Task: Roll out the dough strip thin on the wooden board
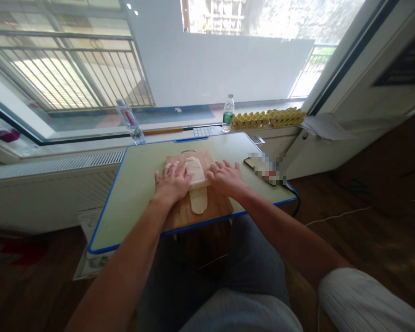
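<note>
A flattened strip of pale dough [198,201] lies lengthwise on a wooden cutting board [178,216]. Across its middle runs a pale bar that looks like a rolling pin [199,183]. My left hand [173,180] rests over the bar's left end, fingers stretched out and slightly apart. Over the right end lies my right hand [226,177], palm down with its fingers extended. Both palms hide the ends of the bar. Dough shows on the far and near sides of it.
The board sits on a small green table [124,203] with a blue edge. A phone [266,168] with a cable lies at the right. Along the window sill stand two plastic bottles [130,122], [228,115] and yellow egg trays [268,118]. A radiator [55,184] is behind.
</note>
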### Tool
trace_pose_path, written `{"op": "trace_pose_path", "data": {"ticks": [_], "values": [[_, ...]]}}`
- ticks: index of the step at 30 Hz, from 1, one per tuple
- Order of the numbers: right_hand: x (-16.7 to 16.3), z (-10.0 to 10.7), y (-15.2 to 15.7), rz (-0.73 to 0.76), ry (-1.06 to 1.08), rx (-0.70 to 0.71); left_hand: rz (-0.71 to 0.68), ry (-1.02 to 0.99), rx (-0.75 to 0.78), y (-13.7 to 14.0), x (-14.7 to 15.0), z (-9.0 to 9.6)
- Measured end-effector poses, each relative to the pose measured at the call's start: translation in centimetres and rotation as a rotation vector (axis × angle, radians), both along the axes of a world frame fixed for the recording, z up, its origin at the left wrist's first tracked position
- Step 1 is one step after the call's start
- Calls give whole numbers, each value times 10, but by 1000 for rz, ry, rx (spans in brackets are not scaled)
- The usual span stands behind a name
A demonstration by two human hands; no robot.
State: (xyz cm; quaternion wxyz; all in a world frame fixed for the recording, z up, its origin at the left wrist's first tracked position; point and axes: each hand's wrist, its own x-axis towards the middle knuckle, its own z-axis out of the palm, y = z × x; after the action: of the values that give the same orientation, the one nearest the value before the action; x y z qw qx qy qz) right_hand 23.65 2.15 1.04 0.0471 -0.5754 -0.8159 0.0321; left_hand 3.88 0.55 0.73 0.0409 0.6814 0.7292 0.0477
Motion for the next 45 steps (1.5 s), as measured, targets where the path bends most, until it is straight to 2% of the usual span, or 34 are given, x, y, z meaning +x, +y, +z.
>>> {"op": "trace_pose_path", "data": {"ticks": [3, 6, 10, 14, 16, 18, 23, 25, 27, 32, 35, 37, 42, 45], "values": [[-9, 8, 31, -45, 9, -100, -6, 9, -58, 20, -3, 2], [-9, 10, 36, -31, -4, -128, -39, -1, -33, 14, -1, 1], [3, 4, -1, 53, -38, -23, -86, -10, 51, -21, 8, -4], [17, -6, -50, -7, 3, 54, -178, -10, 167, -60, 13, -11], [19, -10, -61, -18, 18, 73, -215, -6, 188, -66, 12, -13], [18, -11, -57, -26, 22, 71, -222, 4, 175, -58, 11, -12], [4, 0, -15, -56, 4, 21, -133, -1, 54, -10, 7, -1], [1, 3, -10, -51, 0, 16, -114, -11, 28, -4, 7, 1], [3, 1, -20, -43, 8, 32, -122, -8, 50, -15, 8, -1], [19, -18, -79, -46, 68, 82, -208, -25, 196, -84, 13, -17], [25, -26, -97, -35, 96, 92, -223, -38, 234, -107, 16, -23], [23, -27, -91, -53, 107, 93, -206, -29, 222, -101, 16, -22], [4, -13, -38, -109, 82, 70, -140, 9, 110, -42, 15, -4], [-2, -6, -19, -138, 67, 55, -106, 4, 85, -26, 16, 2]]}}
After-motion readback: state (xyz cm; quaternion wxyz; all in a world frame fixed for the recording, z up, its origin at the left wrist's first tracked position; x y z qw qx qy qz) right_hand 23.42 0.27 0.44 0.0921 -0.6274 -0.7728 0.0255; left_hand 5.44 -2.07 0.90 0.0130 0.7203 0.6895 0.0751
